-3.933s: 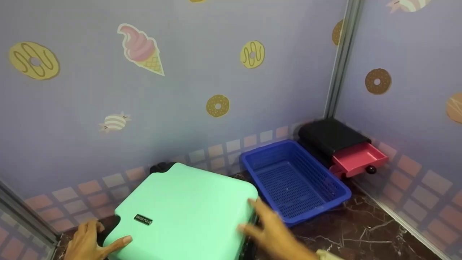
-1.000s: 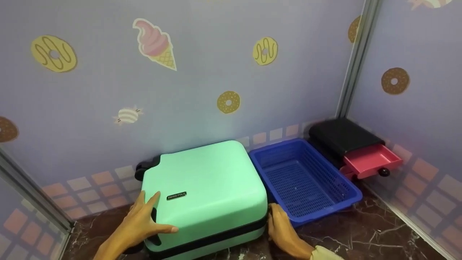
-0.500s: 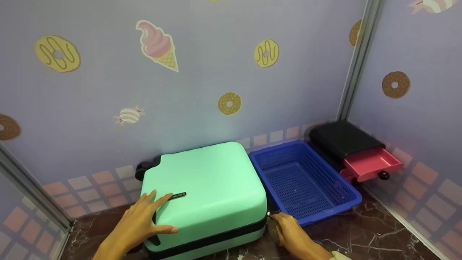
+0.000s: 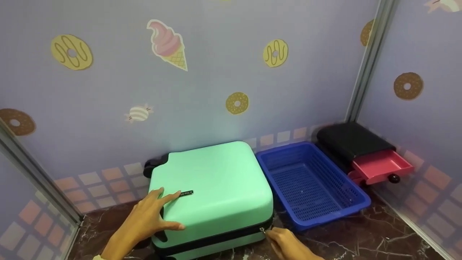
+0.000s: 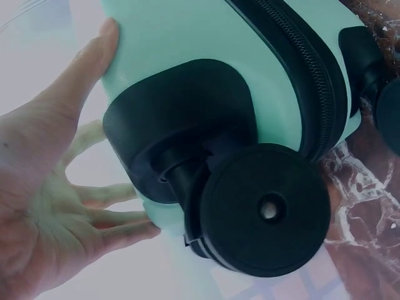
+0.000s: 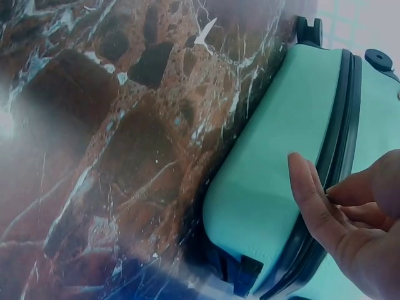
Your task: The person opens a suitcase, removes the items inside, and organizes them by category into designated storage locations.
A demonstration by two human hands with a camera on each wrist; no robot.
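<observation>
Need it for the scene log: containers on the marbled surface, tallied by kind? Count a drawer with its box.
Mint-green hard-shell suitcase: 1
Blue perforated basket: 1
Black box with open pinkish-red drawer: 1
Total: 3

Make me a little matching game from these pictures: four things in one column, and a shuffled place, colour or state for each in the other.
Things:
1. Suitcase
2. Basket
3. Drawer
4. Right hand

Descriptions:
A. Pink, sticking partly out of a black case
B. Pinching a zip pull
C. Mint green, lying flat
D. Blue, with holes in its bottom

Right pairs: 1-C, 2-D, 3-A, 4-B.
</observation>
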